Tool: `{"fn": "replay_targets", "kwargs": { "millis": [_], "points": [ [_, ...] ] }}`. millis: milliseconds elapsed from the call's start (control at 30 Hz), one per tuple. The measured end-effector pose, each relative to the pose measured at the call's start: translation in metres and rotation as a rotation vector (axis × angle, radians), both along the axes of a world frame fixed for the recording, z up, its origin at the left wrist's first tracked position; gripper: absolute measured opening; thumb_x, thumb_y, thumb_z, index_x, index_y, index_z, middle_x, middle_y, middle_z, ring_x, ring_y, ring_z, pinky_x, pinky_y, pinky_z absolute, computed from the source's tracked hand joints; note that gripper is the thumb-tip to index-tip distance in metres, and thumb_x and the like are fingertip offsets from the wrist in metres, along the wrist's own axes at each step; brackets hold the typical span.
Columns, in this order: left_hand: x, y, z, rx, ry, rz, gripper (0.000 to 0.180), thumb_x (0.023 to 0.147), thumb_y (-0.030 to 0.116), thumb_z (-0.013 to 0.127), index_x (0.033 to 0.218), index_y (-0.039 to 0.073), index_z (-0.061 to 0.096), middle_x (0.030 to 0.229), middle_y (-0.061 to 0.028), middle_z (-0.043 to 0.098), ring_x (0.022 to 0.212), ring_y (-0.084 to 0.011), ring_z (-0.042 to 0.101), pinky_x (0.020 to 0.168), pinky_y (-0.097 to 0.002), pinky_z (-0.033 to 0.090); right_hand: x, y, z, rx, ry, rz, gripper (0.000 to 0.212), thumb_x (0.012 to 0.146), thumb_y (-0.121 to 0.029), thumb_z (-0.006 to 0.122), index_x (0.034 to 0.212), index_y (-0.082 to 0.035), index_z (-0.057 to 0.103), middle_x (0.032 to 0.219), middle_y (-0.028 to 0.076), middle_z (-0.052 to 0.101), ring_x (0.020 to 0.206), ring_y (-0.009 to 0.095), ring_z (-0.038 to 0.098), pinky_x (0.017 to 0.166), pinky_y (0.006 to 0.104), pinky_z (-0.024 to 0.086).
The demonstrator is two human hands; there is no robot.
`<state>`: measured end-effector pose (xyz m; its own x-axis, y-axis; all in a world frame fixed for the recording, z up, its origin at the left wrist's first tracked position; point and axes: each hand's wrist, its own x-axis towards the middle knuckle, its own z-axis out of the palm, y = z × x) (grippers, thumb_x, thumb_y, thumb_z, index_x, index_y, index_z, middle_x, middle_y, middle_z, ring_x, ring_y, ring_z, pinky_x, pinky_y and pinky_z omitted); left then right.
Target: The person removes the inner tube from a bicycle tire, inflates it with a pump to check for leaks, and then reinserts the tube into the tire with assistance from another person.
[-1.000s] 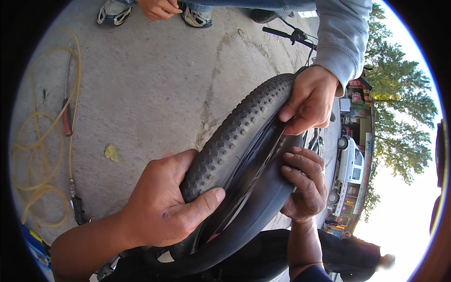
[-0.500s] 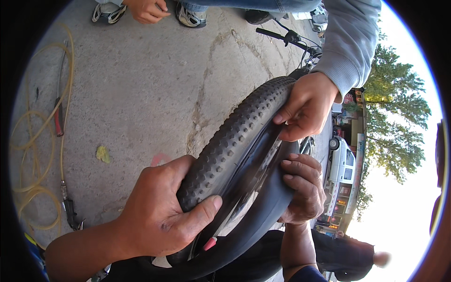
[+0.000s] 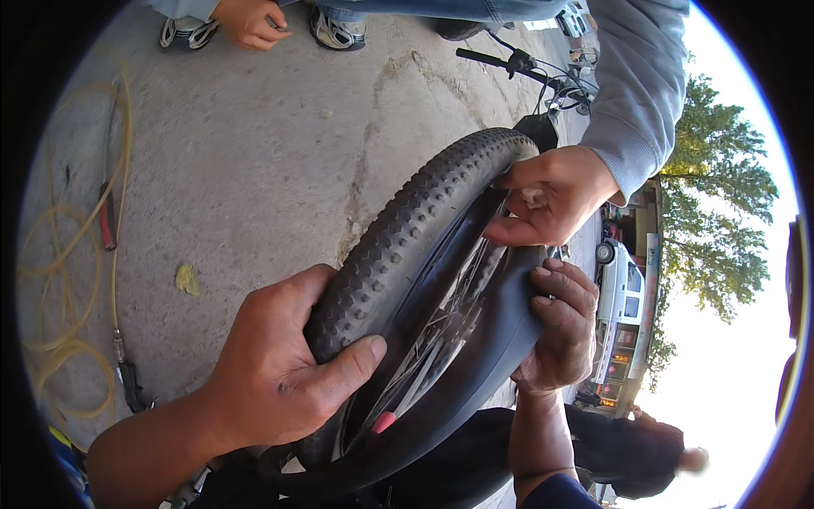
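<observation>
A knobby black bicycle tire (image 3: 398,233) slants across the middle, with my left hand (image 3: 292,365) wrapped round its near left part, thumb over the sidewall. To the right of the wheel's spokes (image 3: 434,349), a black inner tube (image 3: 496,339) hangs outside the tire. My right hand (image 3: 561,327) grips this tube from its right side, fingers curled over it. Beyond it, another person's hand (image 3: 555,195) in a grey sleeve reaches to the tire's inner edge. A small red piece (image 3: 384,422) shows beside the tube near the rim.
Handlebars (image 3: 517,66) stand at the far end. A yellowish hose (image 3: 123,254) with a black air nozzle (image 3: 129,386) and a red-handled tool (image 3: 107,222) lie on the concrete at left. Someone crouches at the top. A white van (image 3: 623,288) and a dark-clothed person (image 3: 627,450) are at right.
My right hand has moved slightly right and farther away with the tube, and more spokes show. The other person's fingers have shifted left. My left hand has moved slightly left, keeping its grip.
</observation>
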<state>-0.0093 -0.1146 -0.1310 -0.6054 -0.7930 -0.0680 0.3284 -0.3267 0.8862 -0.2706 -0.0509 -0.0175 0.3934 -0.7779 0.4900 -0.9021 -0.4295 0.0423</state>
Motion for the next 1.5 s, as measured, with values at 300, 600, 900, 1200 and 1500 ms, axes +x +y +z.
{"fn": "replay_targets", "kwargs": {
  "millis": [300, 600, 900, 1200, 1500],
  "points": [
    [0.010, -0.008, -0.011, -0.036, -0.228, 0.002, 0.032, 0.092, 0.019, 0.079, 0.106, -0.008, 0.068, 0.085, -0.0098, 0.070, 0.077, -0.0133, 0.062, 0.074, -0.0322, 0.052, 0.004, -0.029, 0.008, 0.279, -0.028, 0.293, 0.029, 0.079, -0.010, 0.075, 0.106, -0.002, 0.068, 0.110, 0.016, 0.075, 0.101, 0.039, 0.073, 0.088, 0.0468, 0.058],
    [0.003, -0.015, -0.037, 0.041, -0.178, 0.035, 0.032, 0.098, 0.020, 0.075, 0.116, -0.007, 0.070, 0.101, -0.0078, 0.073, 0.092, -0.0130, 0.064, 0.086, -0.0318, 0.052, -0.003, -0.011, -0.010, 0.462, -0.296, 0.571, 0.016, 0.090, -0.018, 0.068, 0.088, -0.002, 0.064, 0.083, 0.013, 0.069, 0.077, 0.033, 0.071, 0.071, 0.0448, 0.057],
    [-0.001, -0.018, -0.041, 0.104, -0.127, 0.045, 0.036, 0.100, 0.020, 0.073, 0.123, -0.006, 0.068, 0.112, -0.0082, 0.073, 0.104, -0.0131, 0.066, 0.094, -0.0311, 0.053, -0.028, 0.016, -0.041, 0.490, -0.300, 0.630, 0.036, 0.100, -0.038, 0.067, 0.092, -0.003, 0.064, 0.089, 0.012, 0.069, 0.082, 0.032, 0.070, 0.073, 0.0447, 0.058],
    [0.003, -0.032, -0.054, 0.216, -0.178, -0.032, 0.039, 0.103, 0.021, 0.070, 0.132, -0.005, 0.063, 0.116, -0.0093, 0.072, 0.101, -0.0129, 0.070, 0.089, -0.0299, 0.057, -0.025, 0.017, -0.048, 0.506, -0.321, 0.647, 0.035, 0.099, -0.036, 0.069, 0.087, -0.004, 0.062, 0.085, 0.011, 0.067, 0.077, 0.030, 0.067, 0.071, 0.0424, 0.058],
    [0.007, -0.038, -0.073, 0.325, -0.202, -0.013, 0.044, 0.104, 0.027, 0.069, 0.131, -0.007, 0.061, 0.114, -0.0108, 0.072, 0.096, -0.0133, 0.071, 0.083, -0.0301, 0.059, -0.017, 0.023, -0.066, 0.477, -0.336, 0.577, 0.028, 0.065, -0.003, 0.077, 0.089, -0.003, 0.063, 0.082, 0.007, 0.061, 0.075, 0.026, 0.066, 0.072, 0.0373, 0.056]
  ]
}}
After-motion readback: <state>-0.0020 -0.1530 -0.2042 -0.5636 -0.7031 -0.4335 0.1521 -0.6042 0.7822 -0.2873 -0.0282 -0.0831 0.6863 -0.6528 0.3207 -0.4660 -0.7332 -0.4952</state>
